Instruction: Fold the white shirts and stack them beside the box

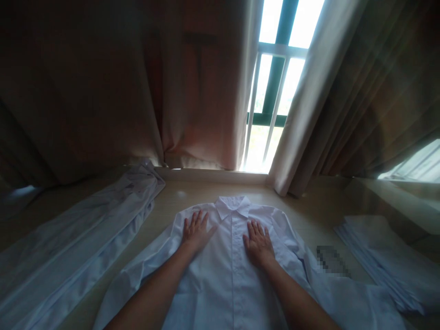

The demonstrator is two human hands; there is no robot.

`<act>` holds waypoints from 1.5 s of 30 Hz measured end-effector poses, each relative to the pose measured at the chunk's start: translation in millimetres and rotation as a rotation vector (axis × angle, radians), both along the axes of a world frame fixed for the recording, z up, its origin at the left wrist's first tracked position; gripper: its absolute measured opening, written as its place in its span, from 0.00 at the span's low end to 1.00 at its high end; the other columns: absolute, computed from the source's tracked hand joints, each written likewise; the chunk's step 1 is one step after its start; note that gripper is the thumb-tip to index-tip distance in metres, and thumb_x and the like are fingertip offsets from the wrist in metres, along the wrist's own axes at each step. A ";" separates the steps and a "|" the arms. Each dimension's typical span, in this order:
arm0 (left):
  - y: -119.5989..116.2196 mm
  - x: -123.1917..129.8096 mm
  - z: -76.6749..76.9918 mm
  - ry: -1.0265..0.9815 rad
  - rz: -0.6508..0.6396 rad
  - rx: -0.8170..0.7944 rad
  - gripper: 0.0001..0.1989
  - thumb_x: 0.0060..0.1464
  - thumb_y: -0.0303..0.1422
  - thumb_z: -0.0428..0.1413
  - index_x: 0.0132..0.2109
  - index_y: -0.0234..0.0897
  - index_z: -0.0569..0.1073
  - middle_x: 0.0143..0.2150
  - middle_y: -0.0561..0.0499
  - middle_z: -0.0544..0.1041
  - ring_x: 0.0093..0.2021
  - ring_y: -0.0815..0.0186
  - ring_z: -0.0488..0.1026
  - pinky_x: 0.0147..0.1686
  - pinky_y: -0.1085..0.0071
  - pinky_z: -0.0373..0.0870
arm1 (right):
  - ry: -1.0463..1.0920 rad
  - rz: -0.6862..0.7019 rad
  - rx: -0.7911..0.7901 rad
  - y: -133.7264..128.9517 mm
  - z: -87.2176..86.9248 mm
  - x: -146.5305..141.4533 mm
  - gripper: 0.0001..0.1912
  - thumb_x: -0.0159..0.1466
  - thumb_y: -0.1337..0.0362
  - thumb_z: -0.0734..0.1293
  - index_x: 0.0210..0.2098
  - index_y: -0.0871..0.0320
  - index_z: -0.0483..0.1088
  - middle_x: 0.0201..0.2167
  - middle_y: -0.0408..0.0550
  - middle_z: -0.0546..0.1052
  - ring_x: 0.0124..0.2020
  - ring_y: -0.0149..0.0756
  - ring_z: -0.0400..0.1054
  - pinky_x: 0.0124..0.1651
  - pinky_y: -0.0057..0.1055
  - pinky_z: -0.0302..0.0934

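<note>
A white button-up shirt (223, 270) lies spread face up in front of me, its collar pointing away and its front closed. My left hand (195, 231) rests on the shirt's left shoulder area, fingers spread, slightly blurred. On the other side of the button line, my right hand (258, 242) lies flat on the upper chest with its fingers stretched out. Neither hand grips the cloth. Both sleeves reach outward, and the lower part of the shirt runs out of view.
A long heap of white shirts (89, 233) lies at the left. Folded white garments (388, 256) are stacked at the right, near a pixelated dark patch (332, 261). Behind the pale wooden surface (182, 195) hang brown curtains (202, 91), parted at a barred window (271, 82).
</note>
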State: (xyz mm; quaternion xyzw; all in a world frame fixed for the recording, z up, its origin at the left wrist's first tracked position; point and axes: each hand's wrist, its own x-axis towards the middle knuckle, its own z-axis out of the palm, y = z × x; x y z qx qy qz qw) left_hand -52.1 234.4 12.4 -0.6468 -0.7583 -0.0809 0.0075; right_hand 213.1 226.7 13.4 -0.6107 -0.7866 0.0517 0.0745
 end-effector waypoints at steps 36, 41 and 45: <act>-117.5 54.6 3.5 -0.043 -0.087 0.060 0.34 0.58 0.55 0.40 0.68 0.52 0.50 0.72 0.50 0.44 0.70 0.50 0.37 0.64 0.43 0.33 | -0.041 0.031 -0.092 -83.8 20.9 19.1 0.35 0.65 0.38 0.47 0.68 0.41 0.41 0.71 0.41 0.35 0.70 0.47 0.22 0.64 0.54 0.16; -115.3 49.3 9.1 -0.060 -0.121 -0.008 0.34 0.56 0.56 0.41 0.67 0.53 0.53 0.71 0.50 0.46 0.70 0.50 0.38 0.64 0.43 0.34 | -0.052 0.069 -0.137 -83.8 23.6 30.4 0.34 0.66 0.39 0.47 0.68 0.40 0.42 0.71 0.40 0.37 0.70 0.45 0.24 0.65 0.52 0.17; -130.7 54.5 14.8 -0.052 -0.155 0.005 0.32 0.58 0.53 0.42 0.67 0.52 0.54 0.71 0.50 0.47 0.70 0.53 0.40 0.65 0.46 0.33 | -0.065 0.065 -0.136 -83.8 25.5 38.0 0.34 0.66 0.40 0.48 0.68 0.42 0.41 0.71 0.41 0.37 0.70 0.44 0.23 0.65 0.51 0.16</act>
